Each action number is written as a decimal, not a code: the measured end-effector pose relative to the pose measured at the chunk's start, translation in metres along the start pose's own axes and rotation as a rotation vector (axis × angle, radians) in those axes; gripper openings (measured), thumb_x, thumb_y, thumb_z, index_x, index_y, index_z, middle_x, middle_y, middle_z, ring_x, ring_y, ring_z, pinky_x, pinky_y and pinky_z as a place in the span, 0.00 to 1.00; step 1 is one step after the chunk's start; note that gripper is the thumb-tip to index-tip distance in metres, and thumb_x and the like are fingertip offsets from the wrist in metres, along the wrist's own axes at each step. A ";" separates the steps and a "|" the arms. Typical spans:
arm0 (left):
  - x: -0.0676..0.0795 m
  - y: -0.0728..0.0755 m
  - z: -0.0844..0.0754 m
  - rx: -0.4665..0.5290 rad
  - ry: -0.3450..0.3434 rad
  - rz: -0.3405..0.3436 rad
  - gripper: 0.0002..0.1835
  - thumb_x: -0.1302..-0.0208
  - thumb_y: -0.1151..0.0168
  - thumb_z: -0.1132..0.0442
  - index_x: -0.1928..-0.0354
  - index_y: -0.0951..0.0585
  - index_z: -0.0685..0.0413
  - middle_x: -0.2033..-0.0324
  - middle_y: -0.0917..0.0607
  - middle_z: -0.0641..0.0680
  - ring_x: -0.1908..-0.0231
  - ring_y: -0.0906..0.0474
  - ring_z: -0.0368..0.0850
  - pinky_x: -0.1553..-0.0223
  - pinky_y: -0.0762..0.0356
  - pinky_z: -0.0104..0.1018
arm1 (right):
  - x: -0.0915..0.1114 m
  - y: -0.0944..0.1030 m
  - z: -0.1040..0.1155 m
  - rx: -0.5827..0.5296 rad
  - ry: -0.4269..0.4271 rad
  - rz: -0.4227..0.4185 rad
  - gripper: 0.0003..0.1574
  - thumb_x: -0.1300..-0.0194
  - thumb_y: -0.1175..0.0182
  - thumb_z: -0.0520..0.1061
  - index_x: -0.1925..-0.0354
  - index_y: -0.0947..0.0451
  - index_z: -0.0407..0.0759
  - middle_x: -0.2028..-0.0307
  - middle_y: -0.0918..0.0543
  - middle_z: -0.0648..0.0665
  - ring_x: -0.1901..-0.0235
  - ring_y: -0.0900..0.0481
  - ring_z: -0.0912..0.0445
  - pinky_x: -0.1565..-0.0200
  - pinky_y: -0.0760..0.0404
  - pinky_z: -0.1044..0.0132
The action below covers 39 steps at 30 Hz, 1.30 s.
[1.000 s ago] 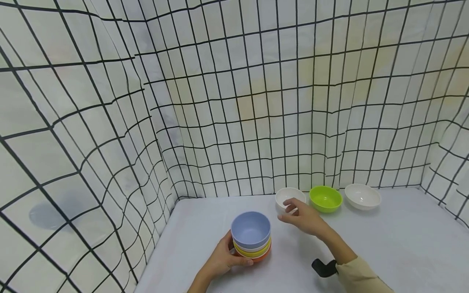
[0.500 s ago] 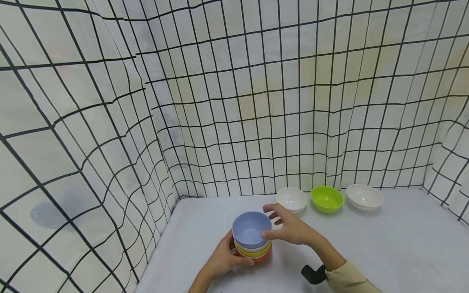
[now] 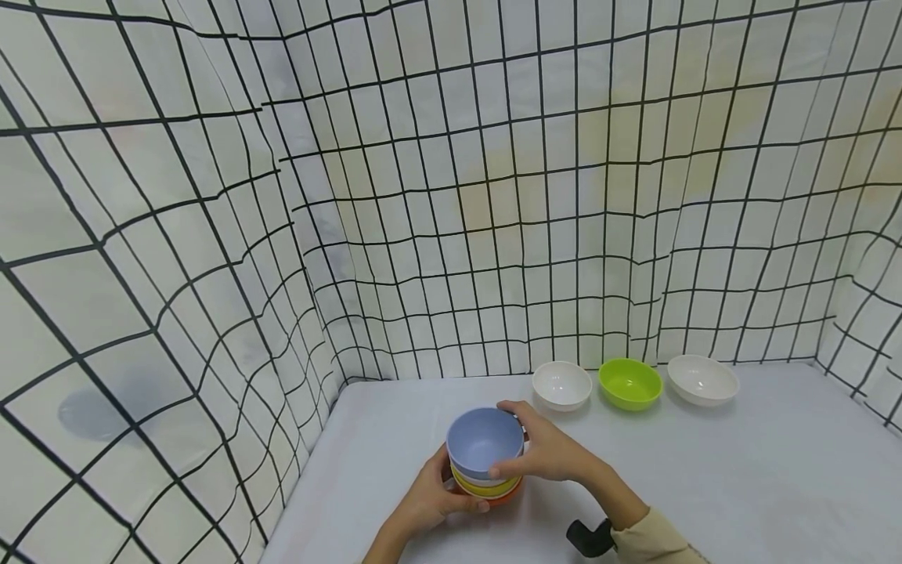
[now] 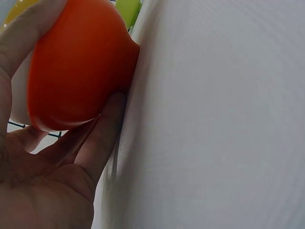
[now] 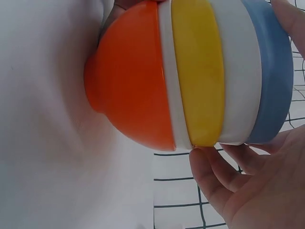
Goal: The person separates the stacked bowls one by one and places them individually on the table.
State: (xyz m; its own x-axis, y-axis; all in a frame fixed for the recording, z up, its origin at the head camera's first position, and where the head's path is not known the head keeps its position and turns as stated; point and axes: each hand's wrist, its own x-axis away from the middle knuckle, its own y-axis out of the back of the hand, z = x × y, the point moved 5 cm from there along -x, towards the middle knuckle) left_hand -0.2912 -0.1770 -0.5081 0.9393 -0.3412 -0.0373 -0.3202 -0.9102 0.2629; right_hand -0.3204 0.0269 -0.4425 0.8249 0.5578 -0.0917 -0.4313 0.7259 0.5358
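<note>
On the near part of the white table (image 3: 705, 486), the upright bowl stack (image 3: 484, 454) is gripped low by the left hand (image 3: 430, 495), higher by the right hand (image 3: 546, 450), fingers curled round it. Steadying is seemingly being done; an even, level hold is called for. Open cloth is offered rightward; at the back edge, a green bowl (image 3: 630, 384) is flanked by white bowls (image 3: 561, 386) before the gridded wall (image 3: 503, 204).

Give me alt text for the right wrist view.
A right hand holds a stack of bowls on a white tabletop, seen sideways: orange at the base, then white, yellow, white, blue. Left hand fingers show at top.
</note>
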 end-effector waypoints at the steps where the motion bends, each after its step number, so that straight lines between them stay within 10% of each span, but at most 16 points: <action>1: 0.000 0.000 0.000 -0.001 0.001 0.000 0.56 0.52 0.16 0.59 0.23 0.39 0.41 0.31 0.25 0.52 0.33 0.27 0.51 0.28 0.29 0.55 | 0.000 -0.001 0.000 -0.001 -0.005 0.000 0.66 0.48 0.23 0.62 0.23 0.44 0.41 0.30 0.30 0.39 0.34 0.28 0.43 0.37 0.21 0.40; 39: -0.001 -0.001 0.004 0.019 0.003 0.001 0.56 0.53 0.16 0.57 0.23 0.39 0.39 0.31 0.25 0.50 0.32 0.27 0.53 0.29 0.27 0.52 | -0.002 -0.015 -0.002 -0.046 0.006 -0.072 0.71 0.53 0.20 0.62 0.23 0.46 0.41 0.33 0.29 0.39 0.38 0.25 0.46 0.41 0.18 0.48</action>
State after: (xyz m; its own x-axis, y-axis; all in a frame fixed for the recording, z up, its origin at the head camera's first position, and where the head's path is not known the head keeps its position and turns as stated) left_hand -0.2918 -0.1768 -0.5118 0.9393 -0.3415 -0.0344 -0.3234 -0.9142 0.2444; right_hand -0.3161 0.0162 -0.4520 0.8521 0.5061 -0.1335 -0.3877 0.7816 0.4886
